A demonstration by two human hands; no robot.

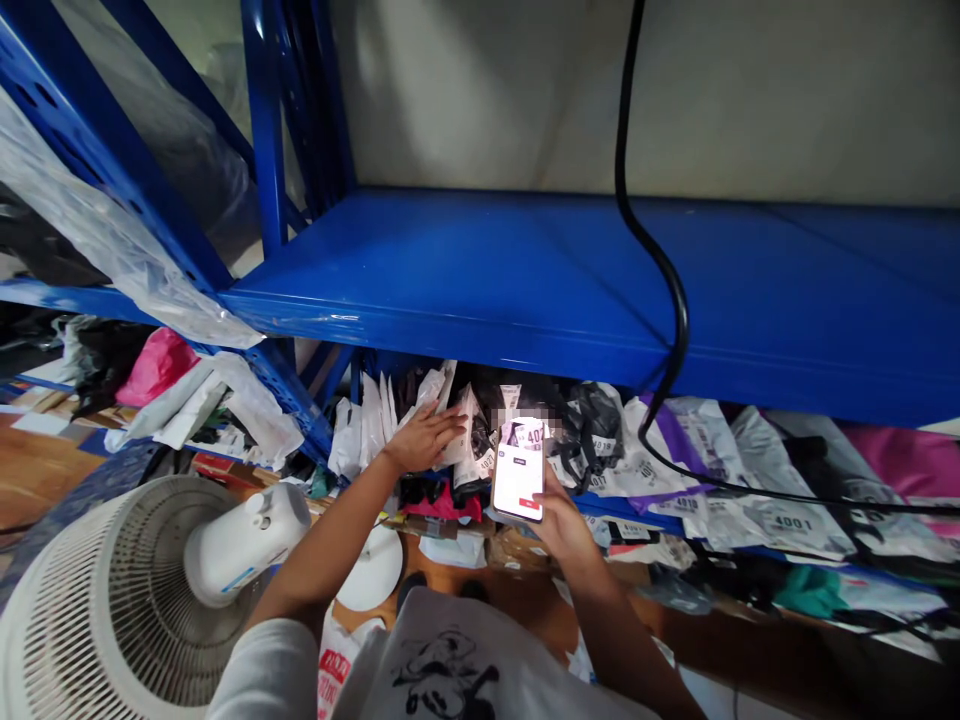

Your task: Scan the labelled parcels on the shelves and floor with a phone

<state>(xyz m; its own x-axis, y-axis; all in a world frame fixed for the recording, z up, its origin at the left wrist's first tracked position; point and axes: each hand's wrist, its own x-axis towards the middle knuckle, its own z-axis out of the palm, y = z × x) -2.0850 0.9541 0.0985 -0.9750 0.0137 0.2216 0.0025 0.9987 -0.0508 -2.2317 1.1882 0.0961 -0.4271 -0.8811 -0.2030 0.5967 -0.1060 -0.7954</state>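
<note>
Head view: we have two bare hands working at the row of parcels under a blue shelf (480,260). Right hand (559,512) is closed round a smartphone (519,485), gripping it by its lower right side, thumb at the red button on the lit screen. Phone is upright-ish, in front of the parcel row, near mid-frame; its screen shows a label with large digits starting 402, the last part cut off. A pixelated patch just above hides some of what's there.

Left hand (427,437) is open, palm down, fingers extended over white parcel bags, fingertips at a labelled white bag (471,432) just left of the phone. We can't tell whether it pinches anything.

Right of the phone: black plastic bags (604,415) with white labels, then a purple-and-white bag (675,440), then a white bag marked 4001 (799,525). Black cable (679,300) hangs in front of the blue shelf and runs right across the parcels. More packages lie lower down, including a green bag (810,592).

Left side: pink bag (157,362) among other parcels, white fan (90,610) below, clear plastic wrap (135,230) along the rack. White printed shirt (442,660) at bottom.
</note>
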